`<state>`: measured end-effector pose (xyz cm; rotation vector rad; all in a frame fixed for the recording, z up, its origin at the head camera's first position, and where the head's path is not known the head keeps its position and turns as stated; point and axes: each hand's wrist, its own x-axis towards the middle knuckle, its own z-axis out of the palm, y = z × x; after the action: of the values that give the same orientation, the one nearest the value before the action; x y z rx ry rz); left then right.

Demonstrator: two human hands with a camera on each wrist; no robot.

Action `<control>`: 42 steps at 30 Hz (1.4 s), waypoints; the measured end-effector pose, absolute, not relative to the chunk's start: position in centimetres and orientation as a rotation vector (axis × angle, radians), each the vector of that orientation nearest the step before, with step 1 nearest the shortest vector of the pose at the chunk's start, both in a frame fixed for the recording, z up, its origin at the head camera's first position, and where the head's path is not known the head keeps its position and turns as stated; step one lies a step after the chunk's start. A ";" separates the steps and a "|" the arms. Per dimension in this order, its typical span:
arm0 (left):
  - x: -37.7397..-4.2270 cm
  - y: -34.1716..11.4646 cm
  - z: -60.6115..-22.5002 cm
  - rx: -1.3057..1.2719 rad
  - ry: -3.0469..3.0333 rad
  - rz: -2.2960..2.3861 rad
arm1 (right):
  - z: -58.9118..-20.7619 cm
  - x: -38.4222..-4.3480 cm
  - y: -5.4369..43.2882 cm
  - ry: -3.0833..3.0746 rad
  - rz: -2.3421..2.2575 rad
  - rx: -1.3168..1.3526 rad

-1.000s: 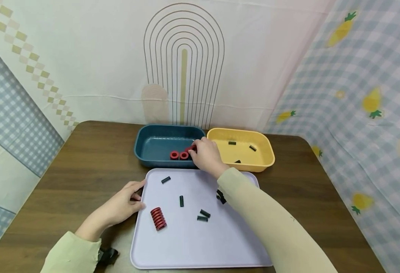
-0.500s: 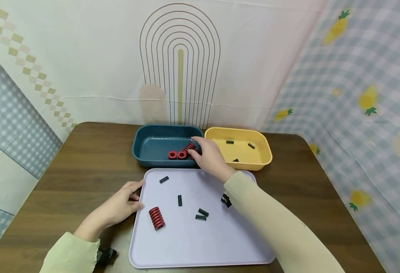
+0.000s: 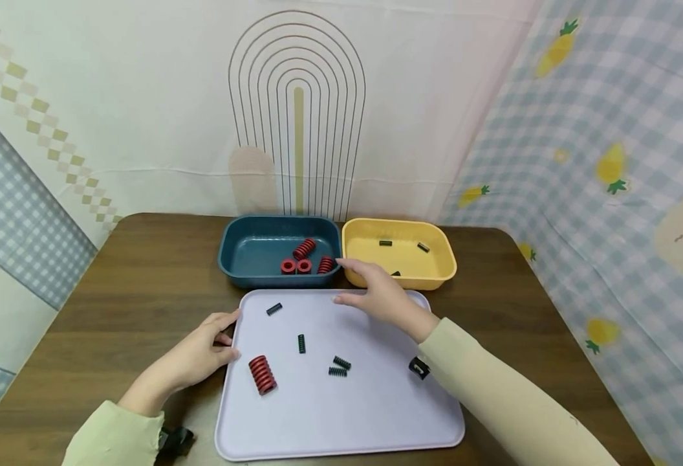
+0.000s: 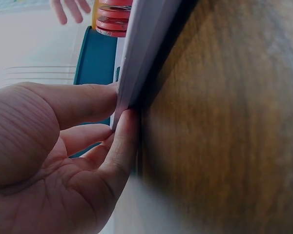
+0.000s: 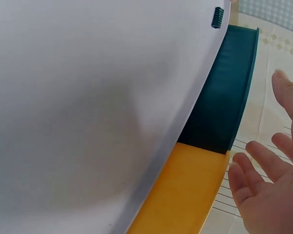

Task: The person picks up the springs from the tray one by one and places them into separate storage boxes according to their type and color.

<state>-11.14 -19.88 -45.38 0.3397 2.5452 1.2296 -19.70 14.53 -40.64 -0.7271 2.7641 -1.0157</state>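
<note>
My left hand (image 3: pixel 202 353) grips the left rim of the lavender tray (image 3: pixel 388 414); the left wrist view shows its fingertips against the rim. My right hand (image 3: pixel 385 294) hovers over the tray's far edge, near the bins, its fingers spread and holding nothing. On the tray lie a large red spring (image 3: pixel 262 375), a small dark spring (image 3: pixel 274 309) at the far left, another dark spring (image 3: pixel 301 343) near the middle, and a close pair of dark springs (image 3: pixel 339 366). Several red springs (image 3: pixel 304 249) sit in the blue bin (image 3: pixel 248 282), two of them on end.
Beside the blue bin stands a yellow bin (image 3: pixel 429 283) with small dark springs (image 3: pixel 385 243) in it. Both bins line the back of the wooden table (image 3: pixel 143 278), behind the tray. A patterned cloth (image 3: pixel 173 116) hangs behind the table.
My right hand has let go of a red spring in the blue bin and drawn back toward me and to the right. My left hand keeps its place at the tray's rim.
</note>
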 end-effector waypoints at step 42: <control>-11.1 -19.9 -45.0 0.371 2.519 1.247 | -45.6 -15.1 17.3 2.232 -0.993 -0.808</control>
<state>-11.10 -19.91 -45.02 0.3714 2.5186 1.2473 -15.10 17.33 -45.65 -0.8076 2.2317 -0.9930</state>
